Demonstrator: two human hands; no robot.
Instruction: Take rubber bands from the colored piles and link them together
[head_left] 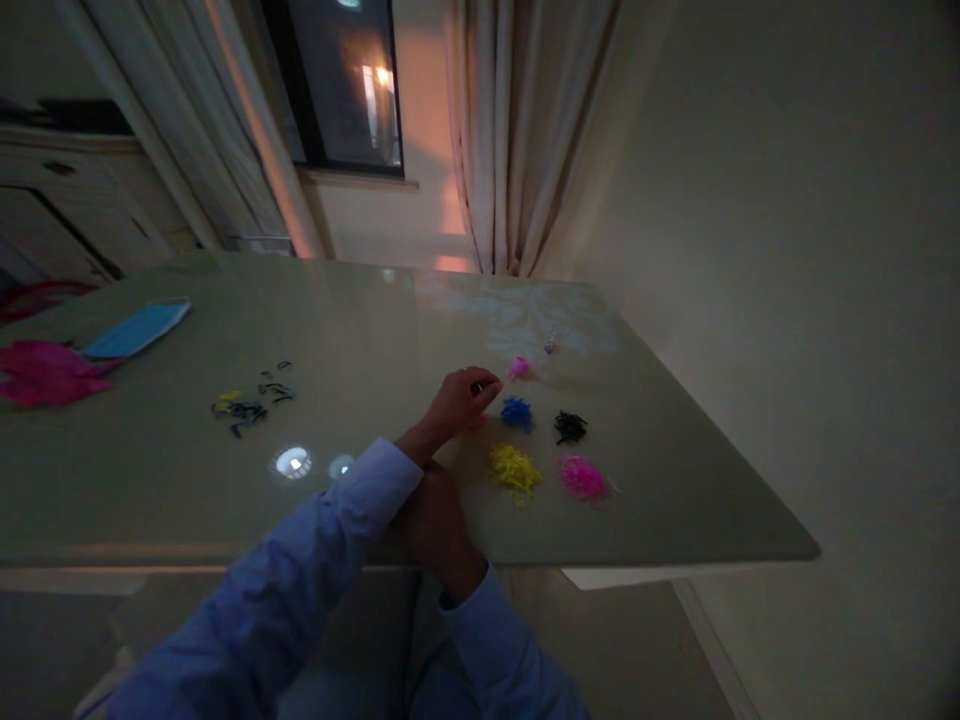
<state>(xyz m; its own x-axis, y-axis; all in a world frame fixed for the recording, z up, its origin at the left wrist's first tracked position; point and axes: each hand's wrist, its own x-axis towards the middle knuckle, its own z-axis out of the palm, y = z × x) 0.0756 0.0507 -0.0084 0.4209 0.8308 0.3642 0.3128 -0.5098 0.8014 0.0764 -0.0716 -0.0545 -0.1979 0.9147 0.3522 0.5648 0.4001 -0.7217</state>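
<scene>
My left hand (465,395) reaches over the table beside a blue pile (517,413) of small band-like pieces. Its fingers and thumb are drawn together in a pinch; anything between them is too small to make out. A bit of reddish-orange pile (477,423) shows just below this hand. My right hand (435,515) lies against the left wrist and cuff, its fingers hidden behind the left forearm. Near the hands are a yellow pile (514,470), a black pile (571,427), a bright pink pile (583,479) and a smaller pink clump (520,367).
Loose dark loops and yellow bits (240,410) lie left on the glossy table (360,330). Farther left are a blue face mask (139,330) and a crumpled pink item (52,373). A small clear object (552,345) sits behind the piles. A wall (787,250) borders the table's right side.
</scene>
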